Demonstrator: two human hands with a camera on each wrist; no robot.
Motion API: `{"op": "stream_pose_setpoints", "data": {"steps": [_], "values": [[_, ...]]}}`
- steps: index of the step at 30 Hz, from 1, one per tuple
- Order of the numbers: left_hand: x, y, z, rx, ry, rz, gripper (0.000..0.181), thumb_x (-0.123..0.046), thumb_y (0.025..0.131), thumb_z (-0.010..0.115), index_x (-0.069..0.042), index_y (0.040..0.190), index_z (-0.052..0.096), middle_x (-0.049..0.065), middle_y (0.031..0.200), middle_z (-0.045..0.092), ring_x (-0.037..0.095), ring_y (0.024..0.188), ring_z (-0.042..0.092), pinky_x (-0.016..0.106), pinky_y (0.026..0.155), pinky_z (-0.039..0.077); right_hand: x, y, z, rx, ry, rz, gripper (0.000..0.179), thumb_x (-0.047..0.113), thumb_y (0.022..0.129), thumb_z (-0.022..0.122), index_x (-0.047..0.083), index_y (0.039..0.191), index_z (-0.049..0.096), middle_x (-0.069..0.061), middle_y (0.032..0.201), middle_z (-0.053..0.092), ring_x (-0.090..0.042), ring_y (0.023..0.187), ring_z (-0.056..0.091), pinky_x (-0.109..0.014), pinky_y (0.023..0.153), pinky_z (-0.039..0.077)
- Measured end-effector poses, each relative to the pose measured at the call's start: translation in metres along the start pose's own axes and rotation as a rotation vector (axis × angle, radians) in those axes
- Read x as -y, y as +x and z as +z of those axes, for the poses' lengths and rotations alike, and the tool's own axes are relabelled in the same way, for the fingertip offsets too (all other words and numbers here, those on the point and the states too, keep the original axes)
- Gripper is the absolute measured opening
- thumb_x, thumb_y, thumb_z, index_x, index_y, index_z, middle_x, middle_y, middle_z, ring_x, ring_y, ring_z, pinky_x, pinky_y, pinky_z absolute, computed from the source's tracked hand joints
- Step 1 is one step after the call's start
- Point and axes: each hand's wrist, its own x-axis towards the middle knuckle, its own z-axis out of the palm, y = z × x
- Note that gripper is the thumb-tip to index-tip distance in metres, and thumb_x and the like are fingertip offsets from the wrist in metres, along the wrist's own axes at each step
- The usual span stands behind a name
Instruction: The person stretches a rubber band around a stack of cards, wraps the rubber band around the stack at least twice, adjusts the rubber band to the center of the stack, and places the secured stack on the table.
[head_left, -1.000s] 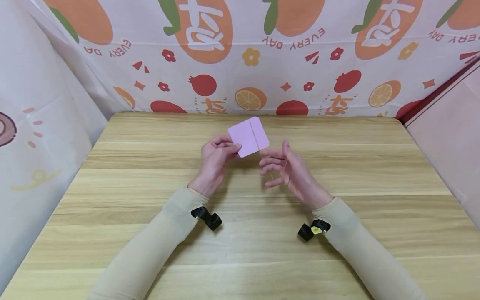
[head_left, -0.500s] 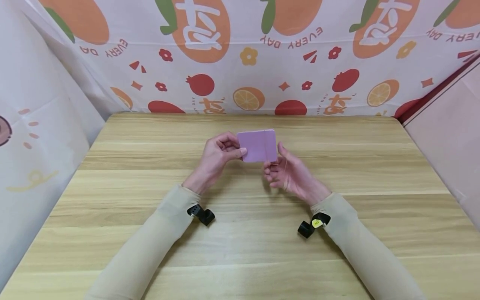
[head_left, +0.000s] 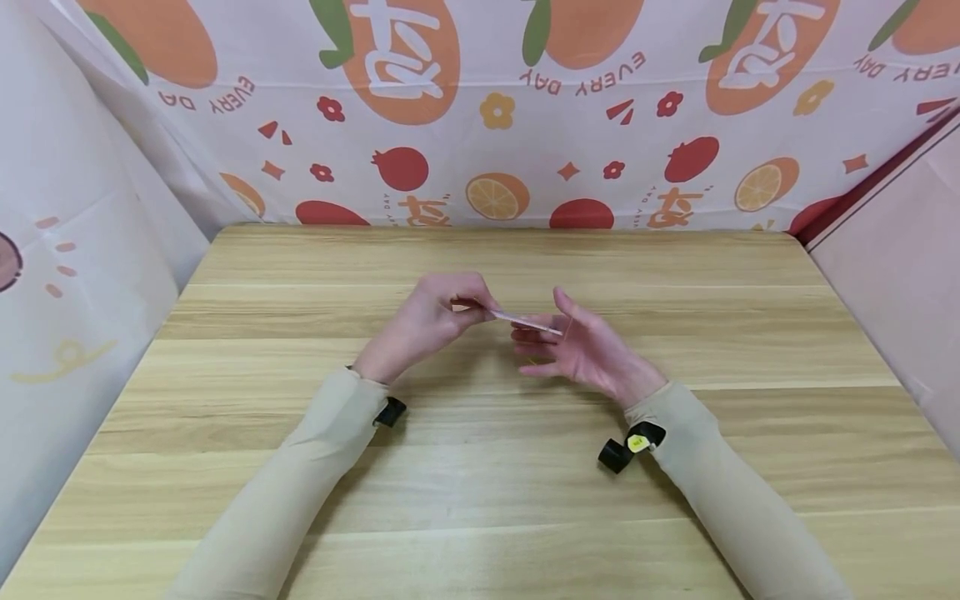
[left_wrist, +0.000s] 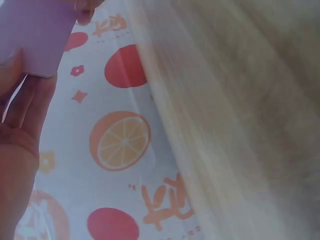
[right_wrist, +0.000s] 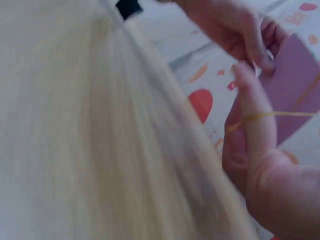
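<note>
My left hand [head_left: 435, 315] pinches one end of a thin pinkish-purple card [left_wrist: 40, 35] with rounded corners, thumb on one face and fingers behind. In the head view the card is seen almost edge-on, tilted down to the right toward my right hand [head_left: 588, 350]. A thin yellow rubber band [right_wrist: 295, 114] crosses the thumb of that hand and stretches over to the card, where a strand lies across the face. The right fingers are spread beneath the card's far end, with the thumb raised. Both hands are above the wooden table [head_left: 480, 467].
Behind the table hangs a white cloth [head_left: 442, 158] printed with fruit and flowers. A pale cloth [head_left: 97, 200] covers the left side, and a light panel [head_left: 900, 275] stands at right. Each wrist carries a small black camera [head_left: 615, 456] over a beige sleeve.
The left hand has turned the card from face-on to nearly edge-on, lowering its right end toward the right hand. The right fingers curled somewhat, then spread again under the card.
</note>
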Motion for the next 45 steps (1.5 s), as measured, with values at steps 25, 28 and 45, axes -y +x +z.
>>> {"op": "stream_pose_setpoints", "data": {"steps": [25,28,45], "values": [[-0.005,-0.001,0.011,-0.010,0.039,0.042,0.016,0.005,0.086,0.072,-0.010,0.082,0.071,-0.001,0.082,0.068,0.013,0.077,0.063,0.029,0.073,0.057,-0.004,-0.004,0.024,-0.220,0.039,-0.067,0.029,0.014,0.104,0.043,0.006,0.089,0.066,-0.008,0.076,0.056,-0.020,0.073,0.065,-0.034,0.076,0.059],[-0.005,-0.002,0.013,-0.036,-0.009,-0.035,0.011,0.001,0.087,0.073,-0.009,0.083,0.071,0.002,0.082,0.068,0.014,0.073,0.059,0.029,0.066,0.055,-0.004,-0.003,0.026,-0.219,0.070,-0.061,0.032,0.014,0.104,0.041,0.004,0.086,0.065,-0.005,0.068,0.054,-0.017,0.062,0.064,-0.026,0.063,0.059],[-0.031,-0.001,0.008,-0.071,-0.114,-0.129,0.008,0.010,0.086,0.069,0.002,0.084,0.068,0.014,0.084,0.067,0.023,0.077,0.061,0.032,0.072,0.057,0.002,-0.007,0.023,-0.155,0.178,-0.034,0.023,0.017,0.104,0.048,0.002,0.099,0.065,-0.011,0.078,0.063,-0.014,0.063,0.067,-0.020,0.061,0.057]]}}
